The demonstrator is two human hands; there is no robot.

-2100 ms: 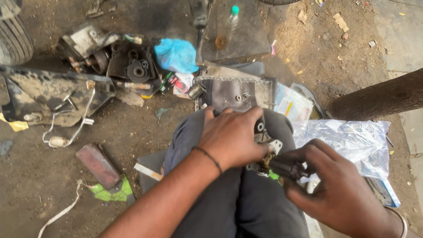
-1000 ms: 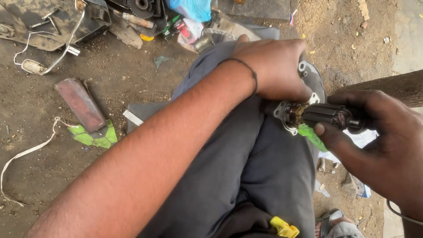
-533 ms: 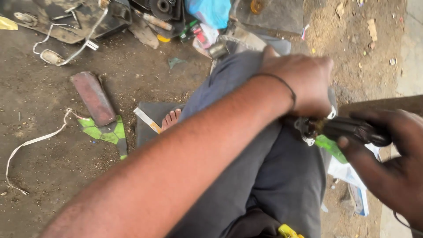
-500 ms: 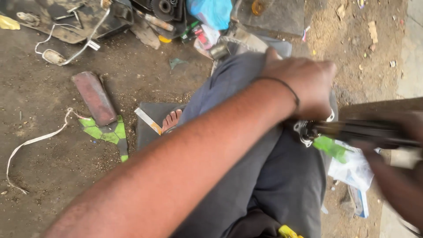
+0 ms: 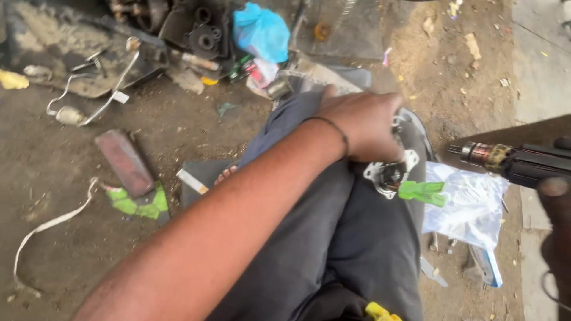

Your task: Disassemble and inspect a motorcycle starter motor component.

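Much of the right hand (image 5: pixel 556 196) was cut off by the frame's right edge; only a thumb tip and a dark strip of palm showed, closed around the black body of a motor armature (image 5: pixel 517 161), whose coppery commutator and short shaft pointed left, clear of the other parts. The left hand (image 5: pixel 364 125) lay curled over a pale metal end housing (image 5: pixel 389 172) resting on the person's knee, gripping it from above; its fingers hid most of the housing, so only a lobed flange and a dark centre could be made out. A bright green plastic piece (image 5: pixel 423 192) sat just beside the housing.

A crumpled clear plastic bag (image 5: pixel 470 205) lay on the ground to the right of the knee, and a knotted blue plastic bag (image 5: pixel 262 32) sat at the top among dark greasy engine parts (image 5: pixel 196 32). A reddish flat block (image 5: pixel 124 161) and a white strap (image 5: pixel 53 223) lay on the left.

The ground (image 5: pixel 65 267) was bare, oily dirt scattered with debris.
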